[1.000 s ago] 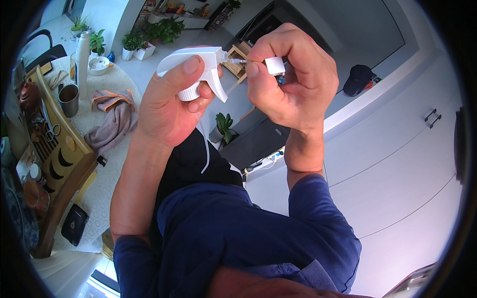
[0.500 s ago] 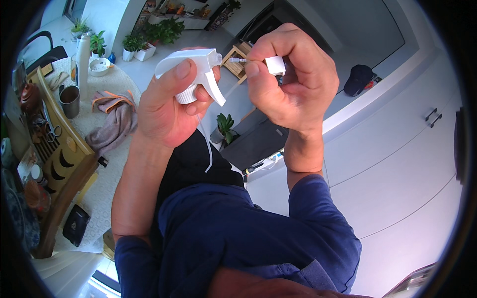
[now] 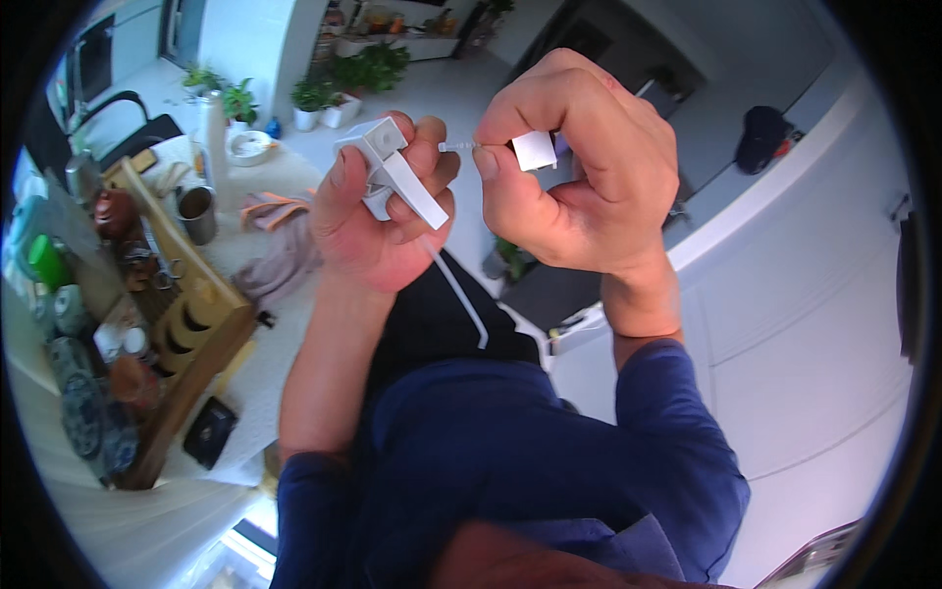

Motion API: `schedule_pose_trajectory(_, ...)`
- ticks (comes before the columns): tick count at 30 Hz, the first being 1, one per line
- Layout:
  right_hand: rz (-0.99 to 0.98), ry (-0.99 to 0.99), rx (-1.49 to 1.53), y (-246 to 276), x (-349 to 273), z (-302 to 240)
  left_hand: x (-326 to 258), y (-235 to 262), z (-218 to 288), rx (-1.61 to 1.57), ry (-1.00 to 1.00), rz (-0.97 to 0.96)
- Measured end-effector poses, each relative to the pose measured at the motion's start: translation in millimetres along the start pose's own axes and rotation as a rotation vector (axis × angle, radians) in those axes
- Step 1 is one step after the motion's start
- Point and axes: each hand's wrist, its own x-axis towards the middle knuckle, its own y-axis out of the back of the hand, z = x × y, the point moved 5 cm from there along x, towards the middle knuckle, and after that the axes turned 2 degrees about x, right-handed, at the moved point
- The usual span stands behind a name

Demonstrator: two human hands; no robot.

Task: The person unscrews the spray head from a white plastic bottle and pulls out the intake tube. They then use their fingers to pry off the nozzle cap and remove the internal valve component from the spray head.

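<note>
My left hand (image 3: 378, 216) is closed around a white trigger spray head (image 3: 391, 157), its nozzle end turned upward and its trigger slanting down to the right. A thin translucent dip tube (image 3: 459, 299) hangs below that hand. To the right, my right hand (image 3: 589, 167) pinches a small clear plastic piece (image 3: 457, 147) between thumb and index finger. A white square nozzle cap (image 3: 534, 151) sits within the curl of the same hand. The clear piece points toward the spray head, with a gap between them.
At the left is a table (image 3: 260, 344) with a wooden tray (image 3: 221, 319), a metal cup (image 3: 197, 214), a greyish cloth (image 3: 285, 270), a white bottle (image 3: 213, 137) and a black pouch (image 3: 210, 432). Potted plants (image 3: 312, 95) stand beyond. A dark cap (image 3: 763, 137) lies on the right ledge.
The spray head has turned in my left hand, so its nozzle end now faces up toward me. The view has shifted, and the surroundings sit further right. My right hand keeps its pinch.
</note>
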Motion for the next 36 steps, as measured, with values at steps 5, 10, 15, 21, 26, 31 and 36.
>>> schedule_pose_trajectory(5,0.134,-0.019,0.072,-7.5,-5.1,-5.7,-6.3,-2.6,3.7,-0.014,-0.019,-0.05)
schedule_pose_trajectory(10,0.176,-0.109,0.125,-11.7,-13.2,1.0,-12.6,-6.1,1.7,0.038,-0.086,0.059)
schedule_pose_trajectory(15,0.205,-0.135,0.172,-13.1,-16.9,-1.0,-24.6,12.5,2.7,0.14,-0.149,0.348)
schedule_pose_trajectory(21,0.183,-0.151,0.164,-16.2,-17.7,-3.7,-31.0,24.4,4.9,0.035,-0.196,0.499)
schedule_pose_trajectory(26,0.165,-0.151,0.164,-15.0,-14.8,-3.3,-31.6,24.3,9.8,0.024,-0.172,0.43)
schedule_pose_trajectory(31,0.167,-0.157,0.128,-8.8,-15.8,-1.2,-11.6,-9.4,-2.3,0.372,-0.177,0.349)
schedule_pose_trajectory(36,0.152,-0.162,0.119,-2.6,-17.3,-3.3,-13.6,-2.4,3.9,0.339,-0.155,0.248)
